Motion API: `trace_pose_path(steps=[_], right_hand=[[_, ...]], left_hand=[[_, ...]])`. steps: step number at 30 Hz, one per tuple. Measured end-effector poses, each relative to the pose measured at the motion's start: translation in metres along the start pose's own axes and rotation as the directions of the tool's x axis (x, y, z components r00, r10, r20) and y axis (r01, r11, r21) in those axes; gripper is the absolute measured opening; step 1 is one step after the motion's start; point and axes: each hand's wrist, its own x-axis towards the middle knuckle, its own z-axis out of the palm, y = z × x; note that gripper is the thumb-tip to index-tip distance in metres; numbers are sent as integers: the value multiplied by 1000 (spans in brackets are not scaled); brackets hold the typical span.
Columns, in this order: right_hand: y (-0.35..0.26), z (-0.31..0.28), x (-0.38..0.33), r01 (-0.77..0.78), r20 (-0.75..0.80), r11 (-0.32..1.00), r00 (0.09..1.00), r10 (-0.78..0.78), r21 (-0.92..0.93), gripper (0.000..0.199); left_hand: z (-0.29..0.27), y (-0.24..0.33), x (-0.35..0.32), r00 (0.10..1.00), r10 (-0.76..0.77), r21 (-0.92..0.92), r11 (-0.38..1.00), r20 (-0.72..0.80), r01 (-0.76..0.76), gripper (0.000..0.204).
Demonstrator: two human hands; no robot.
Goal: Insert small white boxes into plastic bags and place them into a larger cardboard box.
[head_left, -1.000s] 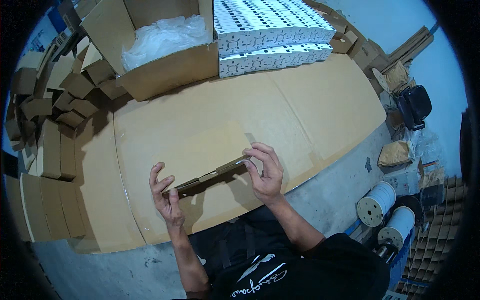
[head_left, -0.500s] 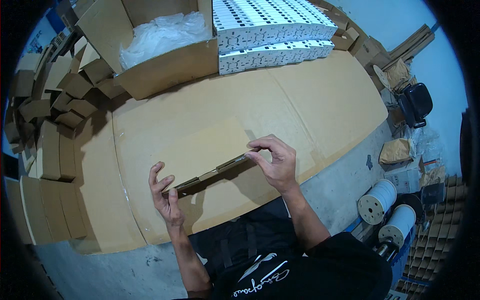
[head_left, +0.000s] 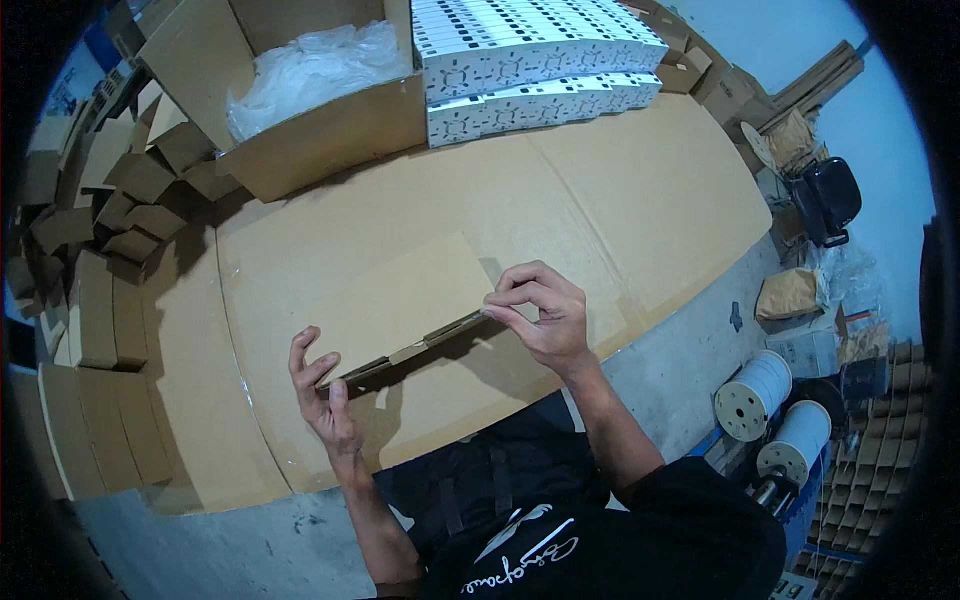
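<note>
A flat brown cardboard box is held level above the cardboard-covered table, its colour close to the surface under it. The near edge faces me, with folded flaps and dark gaps along it. At the box's near left corner my left hand is closed on it, thumb at the near edge and some fingers raised. My right hand pinches the near right corner between thumb and fingertips. What lies inside the box, if anything, is hidden.
A large open carton of clear plastic bags stands at the back left. Beside it are stacked white printed boxes. Brown cartons pile up at the left. Cable spools and a black chair stand beyond the right edge.
The whole view has shifted slightly, so the table and things appear a little farther left. Both hands keep hold of the cardboard box in nearly the same pose.
</note>
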Motion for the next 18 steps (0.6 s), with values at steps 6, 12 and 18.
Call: trace_pose_path(steps=[6, 12, 18], right_hand=[[-16, 13, 7, 161, 100, 984, 983, -154, -71, 21], [-18, 40, -9, 323, 210, 920, 937, -278, -221, 18], [-17, 46, -10, 311, 154, 925, 947, -283, -216, 23]], left_hand=[[5, 5, -1, 999, 22, 24, 999, -48, -21, 21], [29, 35, -1, 967, 246, 502, 829, 67, -246, 45], [36, 29, -3, 969, 249, 502, 839, -7, -212, 41]])
